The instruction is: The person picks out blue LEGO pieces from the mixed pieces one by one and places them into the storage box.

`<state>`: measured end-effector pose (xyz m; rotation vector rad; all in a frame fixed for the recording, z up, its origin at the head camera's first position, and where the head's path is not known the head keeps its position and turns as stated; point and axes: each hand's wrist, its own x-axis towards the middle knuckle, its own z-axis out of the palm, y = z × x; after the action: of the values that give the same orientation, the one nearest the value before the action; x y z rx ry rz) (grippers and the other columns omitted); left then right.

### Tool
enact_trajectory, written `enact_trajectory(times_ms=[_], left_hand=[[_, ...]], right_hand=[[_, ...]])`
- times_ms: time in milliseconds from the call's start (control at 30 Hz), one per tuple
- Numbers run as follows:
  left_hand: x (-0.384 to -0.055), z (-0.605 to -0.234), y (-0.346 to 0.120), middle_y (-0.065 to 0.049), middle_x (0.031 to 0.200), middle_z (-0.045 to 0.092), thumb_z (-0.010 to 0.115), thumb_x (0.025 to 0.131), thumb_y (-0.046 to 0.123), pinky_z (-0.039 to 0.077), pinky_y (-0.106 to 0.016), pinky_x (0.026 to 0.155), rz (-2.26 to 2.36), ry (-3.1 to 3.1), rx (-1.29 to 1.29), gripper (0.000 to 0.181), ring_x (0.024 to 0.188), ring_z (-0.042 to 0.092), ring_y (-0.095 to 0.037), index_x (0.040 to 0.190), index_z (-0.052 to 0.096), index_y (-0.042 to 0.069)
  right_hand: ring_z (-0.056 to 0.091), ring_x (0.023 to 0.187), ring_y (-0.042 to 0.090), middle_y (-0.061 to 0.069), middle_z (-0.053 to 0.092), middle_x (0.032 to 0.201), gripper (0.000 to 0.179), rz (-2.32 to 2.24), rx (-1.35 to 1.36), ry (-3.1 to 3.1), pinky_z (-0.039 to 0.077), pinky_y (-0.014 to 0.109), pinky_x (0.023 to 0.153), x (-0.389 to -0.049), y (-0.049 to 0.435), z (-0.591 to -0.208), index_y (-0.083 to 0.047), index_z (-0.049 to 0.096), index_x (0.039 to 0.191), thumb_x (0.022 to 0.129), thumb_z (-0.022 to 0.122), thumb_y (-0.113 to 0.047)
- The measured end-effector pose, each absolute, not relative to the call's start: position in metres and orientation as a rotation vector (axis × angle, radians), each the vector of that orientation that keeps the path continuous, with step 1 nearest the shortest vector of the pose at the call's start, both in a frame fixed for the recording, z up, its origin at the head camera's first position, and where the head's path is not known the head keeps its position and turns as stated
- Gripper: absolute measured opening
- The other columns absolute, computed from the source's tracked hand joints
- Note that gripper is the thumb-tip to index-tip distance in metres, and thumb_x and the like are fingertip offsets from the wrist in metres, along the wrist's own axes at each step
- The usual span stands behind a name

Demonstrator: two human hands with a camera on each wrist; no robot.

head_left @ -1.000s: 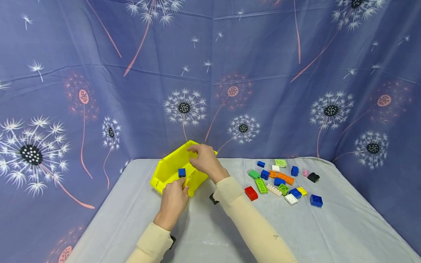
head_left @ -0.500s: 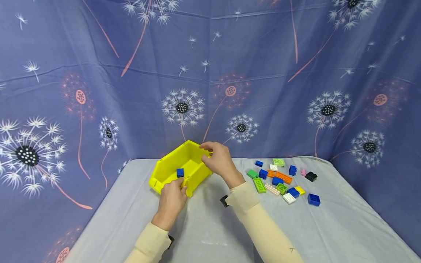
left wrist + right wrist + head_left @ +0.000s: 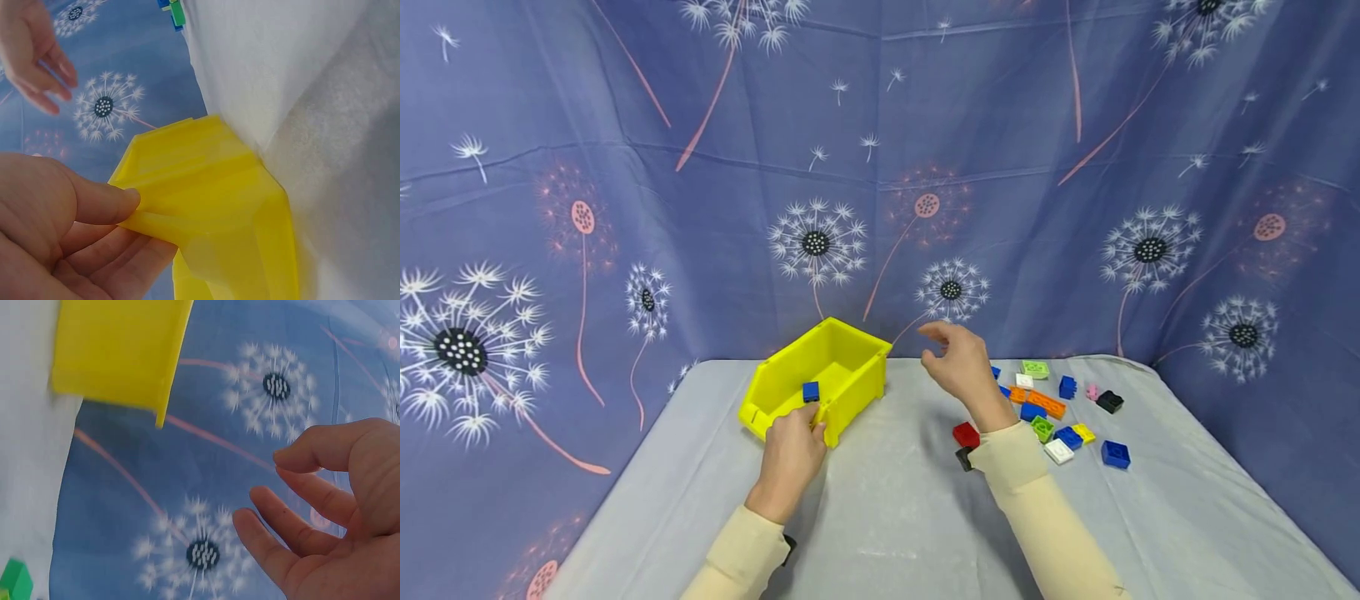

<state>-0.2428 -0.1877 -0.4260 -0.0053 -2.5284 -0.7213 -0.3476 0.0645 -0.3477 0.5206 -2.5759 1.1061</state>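
Observation:
A yellow open-front bin stands on the table at the left of the head view, angled, with a blue brick inside near its low front. My left hand pinches the bin's front edge; the left wrist view shows the thumb on one side of the yellow wall and the fingers on the other. Between the bin and the loose bricks, my right hand hovers above the table. Nothing is in it, and its fingers are loosely bent in the right wrist view.
Several loose bricks lie on the right of the table: a red brick by the right wrist, an orange one, a black one and a blue one farther right. A patterned cloth hangs behind.
My right hand has moved right, from over the bin's rim to beside the loose bricks, uncovering the bin's right side. The left hand keeps its hold on the bin's front edge.

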Motion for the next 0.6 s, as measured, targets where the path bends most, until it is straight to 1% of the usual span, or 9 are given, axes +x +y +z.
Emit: enact_trajectory(times_ms=[33,200,267,333,433,467,533,600], left_hand=[[-0.243,-0.426,-0.187,-0.01,0.077,0.07,0.076,0.091,0.002,0.045,-0.036,0.054,-0.72,-2.528,-0.005,0.009,0.058,0.056,-0.02,0.099,0.074,0.003],[-0.242,-0.425,-0.186,-0.017,0.094,0.077,0.077,0.089,0.001,0.054,-0.044,0.062,-0.711,-2.523,0.003,0.022,0.069,0.068,-0.028,0.111,0.076,-0.001],[-0.241,-0.425,-0.186,-0.018,0.096,0.077,0.077,0.089,0.001,0.054,-0.045,0.063,-0.714,-2.526,0.005,0.024,0.071,0.069,-0.03,0.113,0.076,-0.001],[-0.242,-0.425,-0.185,-0.018,0.095,0.077,0.077,0.089,0.001,0.054,-0.044,0.063,-0.717,-2.527,0.002,0.023,0.07,0.068,-0.029,0.112,0.076,-0.001],[-0.242,-0.425,-0.186,-0.017,0.093,0.076,0.077,0.09,0.002,0.054,-0.043,0.062,-0.721,-2.533,0.002,0.022,0.069,0.067,-0.027,0.111,0.076,0.0],[-0.242,-0.425,-0.186,-0.017,0.093,0.076,0.077,0.09,0.002,0.053,-0.043,0.062,-0.721,-2.534,0.0,0.022,0.069,0.067,-0.027,0.111,0.076,0.0],[-0.242,-0.424,-0.186,-0.017,0.093,0.076,0.077,0.09,0.002,0.054,-0.042,0.062,-0.716,-2.536,-0.001,0.022,0.07,0.068,-0.027,0.111,0.075,-0.001],[-0.242,-0.424,-0.187,-0.016,0.092,0.076,0.077,0.09,0.002,0.053,-0.042,0.062,-0.712,-2.536,0.0,0.021,0.07,0.067,-0.027,0.11,0.075,-0.001]], right_hand=[[0.066,0.114,0.034,0.01,0.068,0.133,0.036,1.107,0.505,-2.575,0.055,0.052,0.095,-0.348,0.07,-0.348,-0.018,0.07,0.131,0.095,0.069,-0.015],[0.063,0.119,0.038,0.015,0.065,0.137,0.039,1.087,0.404,-2.611,0.053,0.055,0.095,-0.353,0.095,-0.351,-0.017,0.067,0.136,0.096,0.067,-0.015],[0.061,0.122,0.04,0.017,0.064,0.138,0.041,1.073,0.357,-2.625,0.052,0.057,0.096,-0.355,0.103,-0.351,-0.017,0.065,0.138,0.097,0.066,-0.016],[0.058,0.125,0.041,0.019,0.063,0.14,0.043,1.078,0.316,-2.632,0.051,0.059,0.096,-0.358,0.11,-0.352,-0.016,0.063,0.141,0.098,0.064,-0.015],[0.055,0.129,0.041,0.019,0.062,0.141,0.044,1.065,0.26,-2.641,0.051,0.059,0.095,-0.362,0.12,-0.353,-0.015,0.062,0.143,0.099,0.063,-0.016],[0.054,0.129,0.042,0.02,0.062,0.141,0.045,1.06,0.244,-2.645,0.052,0.057,0.092,-0.363,0.123,-0.353,-0.014,0.061,0.143,0.098,0.063,-0.016],[0.057,0.122,0.043,0.022,0.061,0.142,0.046,1.048,0.211,-2.654,0.053,0.052,0.082,-0.366,0.128,-0.354,-0.012,0.06,0.144,0.098,0.062,-0.016],[0.06,0.114,0.042,0.023,0.06,0.142,0.047,1.035,0.176,-2.668,0.051,0.045,0.073,-0.369,0.133,-0.356,-0.011,0.06,0.144,0.098,0.062,-0.015]])
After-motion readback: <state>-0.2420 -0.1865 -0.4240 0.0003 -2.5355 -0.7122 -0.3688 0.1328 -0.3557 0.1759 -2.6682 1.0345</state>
